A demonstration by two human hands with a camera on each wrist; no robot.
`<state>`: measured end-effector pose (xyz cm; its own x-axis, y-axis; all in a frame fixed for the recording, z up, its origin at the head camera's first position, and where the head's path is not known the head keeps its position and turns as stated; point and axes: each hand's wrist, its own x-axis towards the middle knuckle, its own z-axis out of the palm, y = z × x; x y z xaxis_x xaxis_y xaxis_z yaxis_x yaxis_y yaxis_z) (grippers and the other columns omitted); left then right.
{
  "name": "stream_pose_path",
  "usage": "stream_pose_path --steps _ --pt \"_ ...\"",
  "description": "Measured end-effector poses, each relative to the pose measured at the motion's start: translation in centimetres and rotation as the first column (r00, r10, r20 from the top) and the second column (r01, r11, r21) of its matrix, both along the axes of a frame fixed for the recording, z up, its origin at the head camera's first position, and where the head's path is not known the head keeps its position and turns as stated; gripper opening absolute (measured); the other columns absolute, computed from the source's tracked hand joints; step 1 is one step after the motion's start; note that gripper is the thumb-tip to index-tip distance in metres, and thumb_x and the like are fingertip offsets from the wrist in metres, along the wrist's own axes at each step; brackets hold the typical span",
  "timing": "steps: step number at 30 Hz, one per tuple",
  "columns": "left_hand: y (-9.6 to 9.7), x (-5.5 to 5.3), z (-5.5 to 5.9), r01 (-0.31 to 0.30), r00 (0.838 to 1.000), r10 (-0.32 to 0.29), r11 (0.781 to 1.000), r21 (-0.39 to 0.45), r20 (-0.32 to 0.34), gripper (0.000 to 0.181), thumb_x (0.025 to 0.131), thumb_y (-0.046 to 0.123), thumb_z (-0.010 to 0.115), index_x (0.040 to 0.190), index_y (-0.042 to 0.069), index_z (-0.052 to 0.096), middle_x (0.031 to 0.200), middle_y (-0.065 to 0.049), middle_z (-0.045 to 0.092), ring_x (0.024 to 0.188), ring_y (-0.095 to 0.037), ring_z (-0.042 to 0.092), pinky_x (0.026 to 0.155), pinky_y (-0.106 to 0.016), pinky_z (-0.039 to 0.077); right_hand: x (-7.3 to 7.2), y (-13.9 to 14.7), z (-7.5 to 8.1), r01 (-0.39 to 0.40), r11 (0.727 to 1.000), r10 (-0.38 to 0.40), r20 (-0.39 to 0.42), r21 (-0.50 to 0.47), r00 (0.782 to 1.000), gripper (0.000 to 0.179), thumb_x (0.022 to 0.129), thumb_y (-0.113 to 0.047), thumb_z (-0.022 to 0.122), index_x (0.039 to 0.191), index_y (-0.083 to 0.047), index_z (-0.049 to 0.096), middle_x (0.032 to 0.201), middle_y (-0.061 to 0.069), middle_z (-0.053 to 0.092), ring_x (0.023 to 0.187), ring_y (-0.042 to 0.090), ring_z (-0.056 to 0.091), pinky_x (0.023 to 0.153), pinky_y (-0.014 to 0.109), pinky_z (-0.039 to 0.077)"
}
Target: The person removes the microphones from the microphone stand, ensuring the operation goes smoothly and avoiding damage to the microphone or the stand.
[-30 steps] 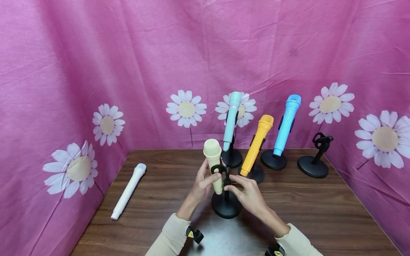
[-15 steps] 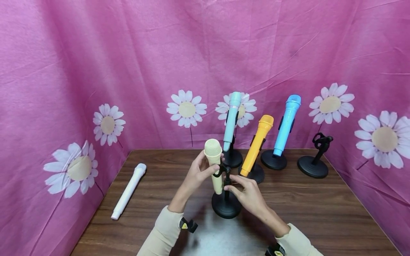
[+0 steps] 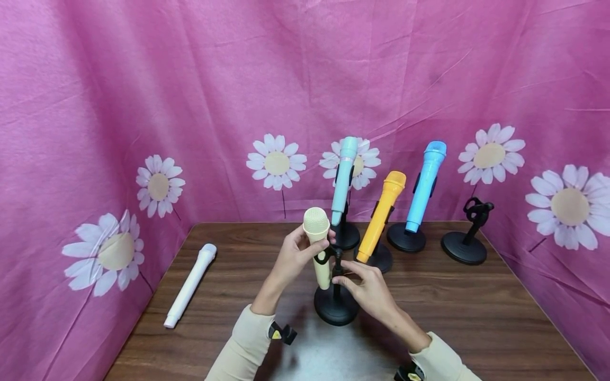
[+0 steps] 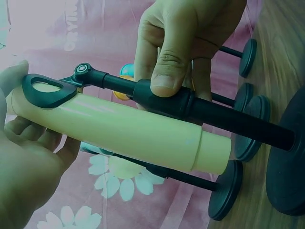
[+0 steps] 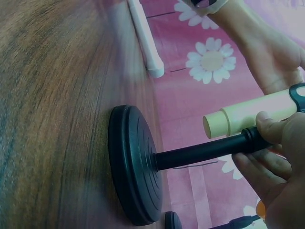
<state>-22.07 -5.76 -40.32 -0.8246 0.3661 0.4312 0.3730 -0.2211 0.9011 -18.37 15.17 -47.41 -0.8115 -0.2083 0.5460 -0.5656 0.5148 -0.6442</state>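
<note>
A cream microphone [image 3: 322,272] sits tilted in the clip of a black desk stand [image 3: 336,307], its mesh head up. My left hand [image 3: 293,256] grips the microphone just below the head, thumb in front near the clip. In the left wrist view the clip ring [image 4: 50,90] wraps around the cream body [image 4: 133,129]. With thumb and fingers, my right hand [image 3: 369,288] pinches the stand's upright. The right wrist view has that hand [image 5: 286,162] on the thick collar of the post [image 5: 205,151], above the round base [image 5: 136,164].
Behind stand a mint microphone [image 3: 343,182], an orange microphone [image 3: 381,219] and a blue microphone [image 3: 425,188], each in a black stand. A bare black stand [image 3: 467,246] is at the right back. A white microphone [image 3: 190,286] lies on the wooden table [image 3: 229,296] at left.
My left hand has moved up the cream microphone from beside the clip to just under the head. The right hand keeps its hold on the stand.
</note>
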Motion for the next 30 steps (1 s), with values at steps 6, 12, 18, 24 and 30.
stream_pose_path --steps 6,12,18,24,30 --pt "-0.11 -0.07 0.10 -0.020 1.000 0.020 1.000 0.000 -0.001 0.049 0.098 0.022 0.079 0.134 -0.008 0.062 0.114 0.002 0.075 0.107 -0.013 0.075 0.100 -0.027 0.059 0.00 -0.13 0.10 0.010 1.000 -0.010 0.008 0.011 1.000 0.039 0.083 -0.009 0.090 0.120 -0.004 0.079 0.115 0.009 0.081 0.098 0.023 0.080 0.085 0.040 0.066" --pt "-0.19 -0.21 0.15 -0.011 1.000 0.011 1.000 0.001 0.003 0.048 0.098 0.022 0.080 0.133 -0.005 0.063 0.114 0.006 0.076 0.110 -0.010 0.073 0.102 -0.027 0.057 0.09 -0.06 0.30 0.007 1.000 -0.008 0.031 0.013 1.000 0.037 0.084 -0.011 0.090 0.119 -0.004 0.080 0.115 0.008 0.081 0.101 0.021 0.079 0.085 0.039 0.066" --pt "-0.28 -0.37 0.12 -0.006 1.000 0.006 1.000 -0.012 -0.006 0.051 0.098 0.026 0.080 0.132 -0.007 0.063 0.113 0.007 0.076 0.110 -0.009 0.072 0.101 -0.026 0.056 0.19 -0.03 0.39 0.013 1.000 -0.014 0.037 0.025 0.999 0.036 0.084 -0.013 0.090 0.118 -0.005 0.080 0.114 0.006 0.081 0.104 0.020 0.078 0.086 0.041 0.066" --pt "-0.22 -0.31 0.21 -0.001 1.000 0.001 1.000 -0.001 -0.011 0.054 0.097 0.028 0.081 0.133 -0.009 0.062 0.112 0.007 0.076 0.109 -0.009 0.071 0.100 -0.025 0.056 0.20 -0.11 0.34 0.014 1.000 -0.015 0.043 0.026 0.999 0.035 0.084 -0.012 0.090 0.117 -0.005 0.080 0.114 0.006 0.081 0.101 0.020 0.078 0.085 0.039 0.066" --pt "-0.14 -0.39 0.25 -0.003 1.000 0.004 1.000 0.021 -0.004 0.049 0.098 0.023 0.080 0.132 -0.008 0.063 0.112 0.005 0.076 0.110 -0.014 0.071 0.100 -0.026 0.056 0.12 -0.23 0.33 0.024 0.999 -0.025 0.026 0.025 0.999 0.036 0.083 -0.012 0.090 0.117 -0.004 0.080 0.114 0.008 0.081 0.102 0.024 0.079 0.084 0.040 0.066"
